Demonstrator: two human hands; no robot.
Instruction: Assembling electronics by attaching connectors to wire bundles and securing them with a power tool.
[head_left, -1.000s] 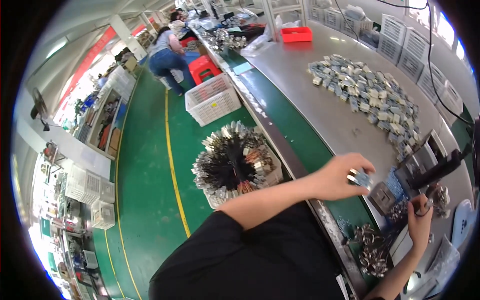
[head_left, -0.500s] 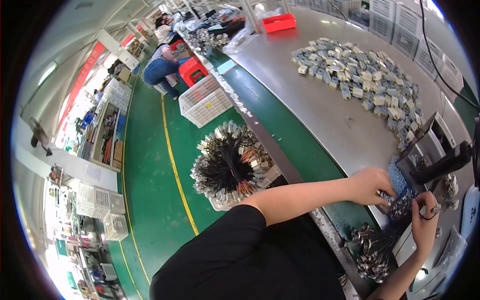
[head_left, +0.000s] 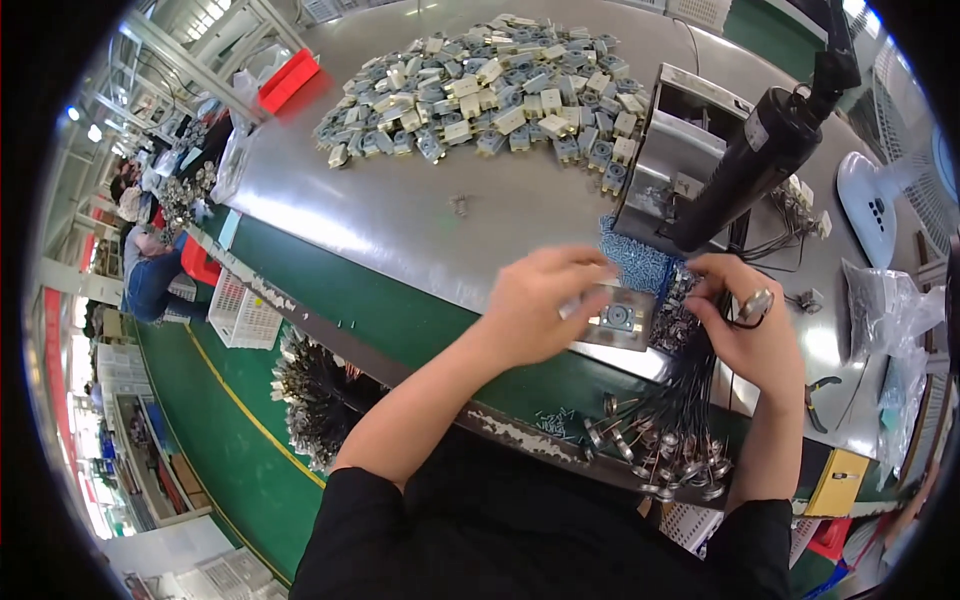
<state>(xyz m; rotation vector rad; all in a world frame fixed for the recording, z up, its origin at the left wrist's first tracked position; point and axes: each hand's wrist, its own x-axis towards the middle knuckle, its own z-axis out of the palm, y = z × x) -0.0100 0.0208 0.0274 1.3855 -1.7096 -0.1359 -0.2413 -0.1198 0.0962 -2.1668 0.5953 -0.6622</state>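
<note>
Grey square plastic-looking part [head_left: 617,318] just right of the curled left hand [head_left: 540,308] (grip can't be told) could be bumped askew if brushed; black cable with round silver metal end [head_left: 760,302], held in the right hand [head_left: 755,350], might be snagged if swung, tbh.

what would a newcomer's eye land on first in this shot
Probably the big heap of small, blocky grey and cream parts, spread across the far side of the shiny steel tabletop. Next, the thick black cylinder slanting in at the upper right, beyond the right hand, and the bright red plastic tray at the upper left, to the left of the heap.
</note>
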